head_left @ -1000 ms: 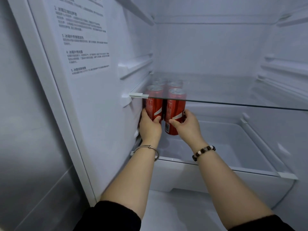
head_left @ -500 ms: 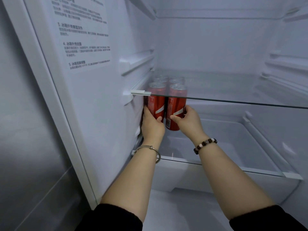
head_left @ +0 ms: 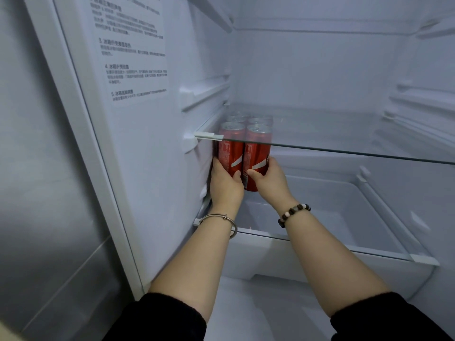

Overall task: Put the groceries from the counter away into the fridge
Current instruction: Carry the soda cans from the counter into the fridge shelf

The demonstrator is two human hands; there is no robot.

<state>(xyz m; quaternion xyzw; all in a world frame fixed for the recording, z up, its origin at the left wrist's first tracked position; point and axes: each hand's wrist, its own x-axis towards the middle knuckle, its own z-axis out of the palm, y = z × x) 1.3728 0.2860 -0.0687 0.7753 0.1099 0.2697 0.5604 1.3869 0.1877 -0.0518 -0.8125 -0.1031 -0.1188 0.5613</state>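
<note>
A pack of red soda cans [head_left: 256, 156] stands inside the open fridge, at the left end of the lower glass shelf [head_left: 320, 244], hard against the left wall. Their silver tops show through the upper glass shelf [head_left: 344, 148]. My left hand [head_left: 225, 185] grips the front left can from the left side. My right hand [head_left: 269, 179] wraps the front right can from the right. Both arms reach in from below. The cans behind the front pair are mostly hidden.
The fridge's left inner wall [head_left: 152, 156] carries a printed label [head_left: 133, 50]. Below the lower shelf lies a clear crisper drawer [head_left: 344, 217]. Shelf rails line the right wall [head_left: 423, 102]. A steel panel [head_left: 44, 193] stands at far left.
The pack has slid a little further back along the lower shelf with both hands still on it. The view has tilted slightly down.
</note>
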